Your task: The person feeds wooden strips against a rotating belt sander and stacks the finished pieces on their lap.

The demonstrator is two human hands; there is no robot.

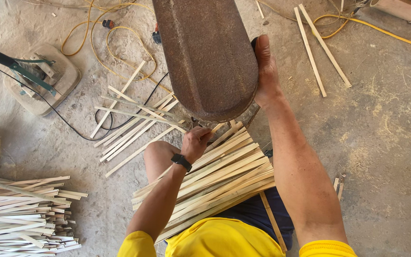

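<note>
A bundle of pale wooden strips (215,178) is laid across the person's lap. The left hand (196,143) is closed around the strips' upper ends, just under a rusty metal machine housing (208,52). The housing's right edge is gripped by the right hand (265,71). More strips (20,214) are stacked on the floor at left.

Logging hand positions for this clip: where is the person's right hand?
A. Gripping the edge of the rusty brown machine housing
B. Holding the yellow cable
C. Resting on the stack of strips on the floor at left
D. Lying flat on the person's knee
A: the right hand clasps the right edge of the rusty brown machine housing, while the left hand is at the bamboo strips on the lap.
</note>
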